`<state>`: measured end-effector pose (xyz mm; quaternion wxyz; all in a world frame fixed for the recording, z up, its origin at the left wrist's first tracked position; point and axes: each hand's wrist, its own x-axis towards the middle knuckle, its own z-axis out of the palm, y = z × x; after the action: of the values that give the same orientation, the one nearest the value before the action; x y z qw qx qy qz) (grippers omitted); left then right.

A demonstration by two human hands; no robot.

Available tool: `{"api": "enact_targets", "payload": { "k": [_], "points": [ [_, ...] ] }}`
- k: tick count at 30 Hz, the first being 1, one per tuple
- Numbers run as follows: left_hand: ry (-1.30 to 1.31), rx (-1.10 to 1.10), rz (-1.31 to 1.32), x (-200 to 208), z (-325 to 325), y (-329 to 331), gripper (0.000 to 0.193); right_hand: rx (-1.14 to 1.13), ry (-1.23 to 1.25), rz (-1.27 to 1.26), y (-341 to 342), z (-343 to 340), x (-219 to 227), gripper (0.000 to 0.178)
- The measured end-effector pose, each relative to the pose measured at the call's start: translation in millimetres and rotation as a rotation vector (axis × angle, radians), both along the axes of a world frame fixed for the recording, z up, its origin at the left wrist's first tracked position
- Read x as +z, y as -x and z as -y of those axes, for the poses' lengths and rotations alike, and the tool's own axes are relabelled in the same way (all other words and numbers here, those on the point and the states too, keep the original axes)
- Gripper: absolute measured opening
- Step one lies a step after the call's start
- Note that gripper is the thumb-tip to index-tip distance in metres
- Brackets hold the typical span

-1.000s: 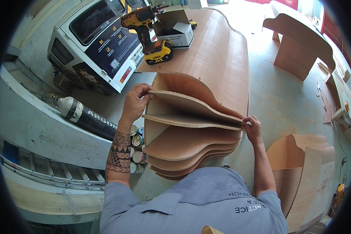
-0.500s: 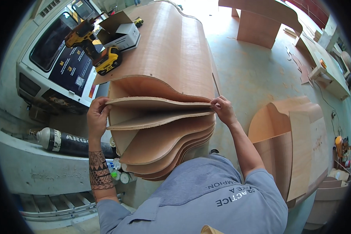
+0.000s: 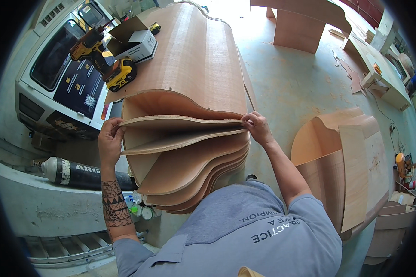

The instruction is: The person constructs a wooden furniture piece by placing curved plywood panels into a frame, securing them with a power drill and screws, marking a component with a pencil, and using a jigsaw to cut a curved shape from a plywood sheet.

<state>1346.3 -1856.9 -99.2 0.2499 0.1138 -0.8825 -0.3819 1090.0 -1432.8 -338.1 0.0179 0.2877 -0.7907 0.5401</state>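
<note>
A thin curved plywood panel (image 3: pixel 178 119) stands on edge across the front of a wavy plywood form (image 3: pixel 201 60). Its left end is pinched between the thumb and fingers of my left hand (image 3: pixel 110 138). At the opposite end, my right hand (image 3: pixel 259 129) grips the same panel close to the form's right corner. Just below it is a second wavy plywood panel (image 3: pixel 185 141), touched by neither hand. Nearer to my body, several more curved panels (image 3: pixel 189 173) fan out in a stack. Dark gaps hide how the panels meet inside.
On top of the form, at left, sit a yellow-and-black cordless drill (image 3: pixel 97 57) and an open box (image 3: pixel 141 45). A white van (image 3: pixel 48 78) and a black gas cylinder (image 3: pixel 83 171) flank the left. Another curved plywood piece (image 3: pixel 330 171) stands right; a ladder (image 3: pixel 69 247) lies lower left.
The whole view has shifted slightly, so the scene sits a little farther left. Both hands keep their hold on the panel's ends, with no clear movement of the panel itself.
</note>
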Motion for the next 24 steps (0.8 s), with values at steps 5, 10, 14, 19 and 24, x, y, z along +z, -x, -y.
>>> {"api": "enact_targets", "payload": {
  "k": [5, 10, 14, 19, 24],
  "points": [
    [0.020, 0.019, 0.019, -0.5, 0.1, -1.6, 0.026, -0.017, 0.016, -0.011, -3.3, 1.0, -3.7, 0.014],
    [0.005, -0.003, 0.001, -4.3, 6.6, -1.1, 0.026, -0.001, 0.041, -0.042, -1.3, -0.7, -4.5, 0.022],
    [0.056, -0.010, 0.008, -5.2, 8.2, 0.9, 0.025, -0.167, 0.154, -0.069, -3.6, -0.1, -16.4, 0.039],
    [0.048, 0.010, 0.013, -6.0, 15.5, -1.5, 0.022, -0.362, 0.153, 0.175, -11.8, 2.1, -21.2, 0.061],
    [-0.027, -0.013, 0.013, -7.6, 13.8, -1.5, 0.022, -0.598, 0.071, 0.151, -23.8, 5.1, -21.6, 0.068]
  ]
}}
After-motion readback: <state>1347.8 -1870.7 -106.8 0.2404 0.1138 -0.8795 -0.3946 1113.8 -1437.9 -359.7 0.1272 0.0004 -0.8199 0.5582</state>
